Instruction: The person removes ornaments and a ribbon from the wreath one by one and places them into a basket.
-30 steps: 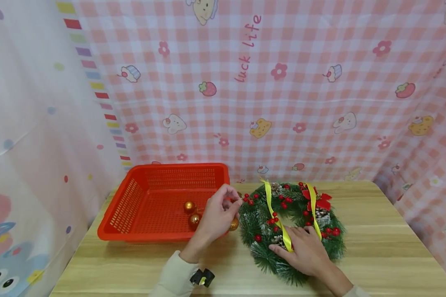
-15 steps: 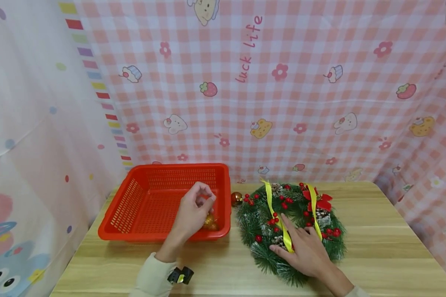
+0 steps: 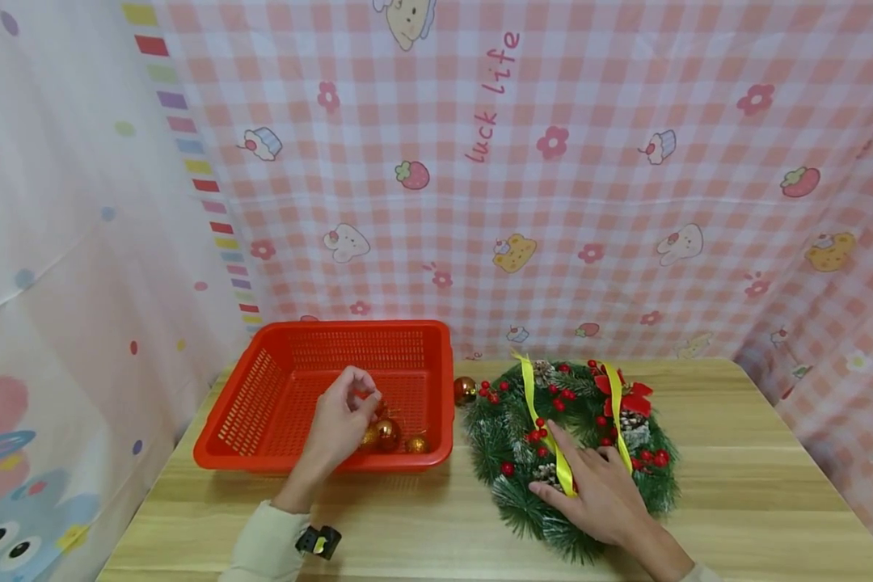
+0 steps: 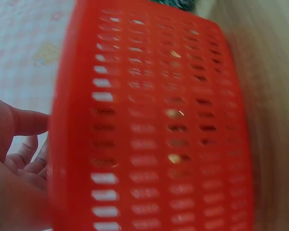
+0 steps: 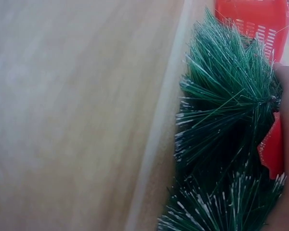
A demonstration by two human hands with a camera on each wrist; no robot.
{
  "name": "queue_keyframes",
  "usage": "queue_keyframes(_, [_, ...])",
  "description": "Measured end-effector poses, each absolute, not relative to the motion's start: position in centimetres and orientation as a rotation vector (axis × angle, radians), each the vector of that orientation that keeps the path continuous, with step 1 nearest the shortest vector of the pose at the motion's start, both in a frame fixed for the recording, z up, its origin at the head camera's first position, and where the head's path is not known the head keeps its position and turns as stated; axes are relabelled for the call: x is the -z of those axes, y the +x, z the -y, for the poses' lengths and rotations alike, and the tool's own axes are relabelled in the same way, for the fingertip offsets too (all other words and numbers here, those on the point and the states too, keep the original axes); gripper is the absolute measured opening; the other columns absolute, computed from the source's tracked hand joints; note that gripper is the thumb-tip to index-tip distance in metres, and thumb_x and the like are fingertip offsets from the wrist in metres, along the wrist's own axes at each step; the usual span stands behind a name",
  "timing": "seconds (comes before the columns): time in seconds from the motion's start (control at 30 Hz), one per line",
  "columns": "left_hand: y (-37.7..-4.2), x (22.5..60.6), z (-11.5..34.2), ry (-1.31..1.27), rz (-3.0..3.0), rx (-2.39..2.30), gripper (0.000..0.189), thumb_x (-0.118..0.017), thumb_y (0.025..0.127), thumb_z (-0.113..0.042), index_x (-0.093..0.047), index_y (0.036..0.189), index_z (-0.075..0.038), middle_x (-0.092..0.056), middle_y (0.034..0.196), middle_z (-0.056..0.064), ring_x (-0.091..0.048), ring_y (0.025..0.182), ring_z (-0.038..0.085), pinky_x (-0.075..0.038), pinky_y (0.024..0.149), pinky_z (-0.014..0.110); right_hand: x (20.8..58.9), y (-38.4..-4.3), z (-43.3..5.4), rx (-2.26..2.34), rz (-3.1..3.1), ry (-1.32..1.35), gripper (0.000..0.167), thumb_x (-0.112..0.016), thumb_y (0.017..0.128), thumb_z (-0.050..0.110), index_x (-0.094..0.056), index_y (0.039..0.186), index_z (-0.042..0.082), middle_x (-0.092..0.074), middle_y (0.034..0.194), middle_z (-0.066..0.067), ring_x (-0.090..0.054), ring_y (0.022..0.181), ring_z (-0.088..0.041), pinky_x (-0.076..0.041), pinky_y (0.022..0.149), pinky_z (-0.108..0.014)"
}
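My left hand point(image 3: 340, 427) is over the red plastic basket point(image 3: 313, 462), thumb and fingertips pinched together. Just under them hangs a glittery gold bauble point(image 3: 368, 437), following the hand; its thread is too fine to make out. A shiny gold bauble point(image 3: 389, 434) and another glittery bauble point(image 3: 417, 444) lie close by in the basket. In the left wrist view the basket wall point(image 4: 149, 120) hides most of this. My right hand point(image 3: 596, 493) rests on the near side of a green Christmas wreath point(image 3: 505, 485), index finger stretched out beside a yellow ribbon point(image 3: 563, 471).
A shiny gold bauble point(image 3: 465, 390) sits on the wooden table point(image 3: 727, 469) between basket and wreath. Pine cones, red berries and a red flower point(image 3: 634, 399) decorate the wreath. A checked curtain point(image 3: 553, 202) hangs behind the table.
My left hand has moved left from the basket's right rim to over its middle, the glittery bauble travelling under it. My right index finger has straightened; otherwise that hand stays on the wreath.
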State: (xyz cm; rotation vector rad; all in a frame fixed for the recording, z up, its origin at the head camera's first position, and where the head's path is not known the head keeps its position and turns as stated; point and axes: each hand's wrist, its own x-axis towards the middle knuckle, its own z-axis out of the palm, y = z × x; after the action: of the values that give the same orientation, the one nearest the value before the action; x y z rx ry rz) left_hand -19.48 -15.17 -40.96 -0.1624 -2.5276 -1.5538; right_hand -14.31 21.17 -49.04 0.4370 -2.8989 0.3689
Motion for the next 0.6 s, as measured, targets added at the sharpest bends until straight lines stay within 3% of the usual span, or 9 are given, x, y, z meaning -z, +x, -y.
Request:
queue_keyframes(0.23, [-19.6,41.9,16.3,-0.124,2.554,1.474,0.012,-0.063,0.094,-0.002,-0.055,0.098,-0.010,-0.059,0.090,0.009,-0.054,0.063,0.019,-0.044,0.051,0.026,49.1,-14.3,-21.2,-0.361,2.901,0.436,0.091,-0.057,0.085,0.071,-0.032,0.156,0.019,-0.061,0.073,0.011,-0.060,0.076,-0.014,-0.035,0.078,-0.041])
queue_keyframes(0.43, [-19.7,42.3,16.5,-0.136,2.564,1.387,0.013,-0.065,0.092,-0.001,-0.057,0.096,-0.011,-0.060,0.090,0.006,-0.054,0.072,0.019,-0.045,0.060,0.027,49.1,-14.3,-21.2,-0.358,2.900,0.437,0.090,-0.057,0.086,0.071,-0.033,0.155,0.019,-0.060,0.072,0.012,-0.059,0.076,-0.013,-0.035,0.078,-0.040])
queue_keyframes(0.6, [-19.8,42.6,16.4,-0.155,2.574,1.347,0.013,-0.065,0.092,-0.001,-0.057,0.096,-0.010,-0.061,0.088,0.004,-0.054,0.079,0.019,-0.045,0.069,0.030,49.1,-14.3,-21.2,-0.362,2.887,0.447,0.088,-0.057,0.086,0.071,-0.033,0.155,0.022,-0.071,0.088,0.006,-0.062,0.080,-0.016,-0.035,0.079,-0.041])
